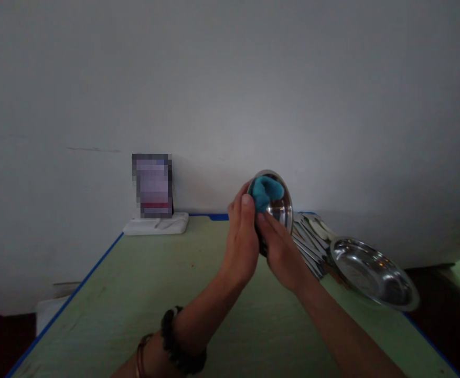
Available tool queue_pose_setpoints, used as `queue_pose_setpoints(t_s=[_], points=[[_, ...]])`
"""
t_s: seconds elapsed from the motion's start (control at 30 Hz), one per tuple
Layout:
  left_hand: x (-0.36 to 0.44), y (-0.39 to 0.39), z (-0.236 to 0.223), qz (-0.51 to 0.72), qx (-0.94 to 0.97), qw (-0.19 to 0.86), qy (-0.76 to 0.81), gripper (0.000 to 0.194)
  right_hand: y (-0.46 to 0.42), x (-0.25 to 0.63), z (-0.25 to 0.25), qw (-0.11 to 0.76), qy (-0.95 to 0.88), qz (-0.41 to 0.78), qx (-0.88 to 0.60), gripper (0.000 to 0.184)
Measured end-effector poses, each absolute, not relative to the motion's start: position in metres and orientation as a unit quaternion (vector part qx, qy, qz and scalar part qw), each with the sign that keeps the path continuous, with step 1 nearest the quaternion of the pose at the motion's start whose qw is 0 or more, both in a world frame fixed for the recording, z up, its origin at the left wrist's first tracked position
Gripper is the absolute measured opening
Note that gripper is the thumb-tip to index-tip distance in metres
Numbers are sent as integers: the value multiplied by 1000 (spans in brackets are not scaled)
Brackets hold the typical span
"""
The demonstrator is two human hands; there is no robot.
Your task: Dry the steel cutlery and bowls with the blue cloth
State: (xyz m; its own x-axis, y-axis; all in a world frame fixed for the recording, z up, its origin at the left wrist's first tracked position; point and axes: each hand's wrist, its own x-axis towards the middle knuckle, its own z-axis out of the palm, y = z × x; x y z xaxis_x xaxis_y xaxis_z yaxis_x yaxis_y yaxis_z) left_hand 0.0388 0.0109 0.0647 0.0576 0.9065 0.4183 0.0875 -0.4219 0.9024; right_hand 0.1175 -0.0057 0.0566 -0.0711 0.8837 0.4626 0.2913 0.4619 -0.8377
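Observation:
Above the table, a shiny metal bowl point(287, 207) is held tilted on its side, its hollow facing partly toward me and to the right. My left hand point(241, 236) grips the bowl's left rim, thumb up along the edge. Bunched inside the bowl is a blue cloth point(261, 194). My right hand point(282, 252) is closed on the cloth and pushes it against the bowl's inner side; its fingertips are partly hidden. The two hands nearly touch at the bowl's lower left.
Several metal utensils point(310, 244) lie at the table's back right. Beside them, a wide metal basin point(375, 273) sits by the right edge. A blurred-out upright panel point(153, 186) stands on a white base point(157, 224) at the back left. A wall point(214, 94) rises behind the green table point(167, 294).

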Motion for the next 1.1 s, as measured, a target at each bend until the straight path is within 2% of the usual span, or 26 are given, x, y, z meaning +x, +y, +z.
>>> queue_pose_setpoints(t_s=[0.23,0.33,0.4,0.5,0.57,0.67,0.8,0.93,1.0,1.1], points=[[10,36,77,641,549,355,401,53,-7,130,69,352,-847,98,-386,21],[11,41,72,672,539,357,360,49,2,143,68,279,-860,9,-428,25],[16,40,69,680,545,361,332,45,10,150,63,260,-842,-42,-471,32],[26,35,66,680,555,365,310,44,19,155,55,278,-799,-95,-524,39],[32,31,64,677,557,366,311,44,20,154,52,302,-777,-95,-544,42],[37,26,60,656,569,369,331,43,16,146,54,338,-780,-21,-527,45],[35,27,57,640,559,378,366,44,6,132,58,378,-805,98,-447,37],[26,34,61,668,522,372,377,44,1,129,62,371,-822,189,-389,31],[21,38,65,686,518,348,374,43,0,133,64,352,-837,167,-384,30],[15,42,69,713,517,300,366,44,-3,139,64,306,-854,67,-415,32]])
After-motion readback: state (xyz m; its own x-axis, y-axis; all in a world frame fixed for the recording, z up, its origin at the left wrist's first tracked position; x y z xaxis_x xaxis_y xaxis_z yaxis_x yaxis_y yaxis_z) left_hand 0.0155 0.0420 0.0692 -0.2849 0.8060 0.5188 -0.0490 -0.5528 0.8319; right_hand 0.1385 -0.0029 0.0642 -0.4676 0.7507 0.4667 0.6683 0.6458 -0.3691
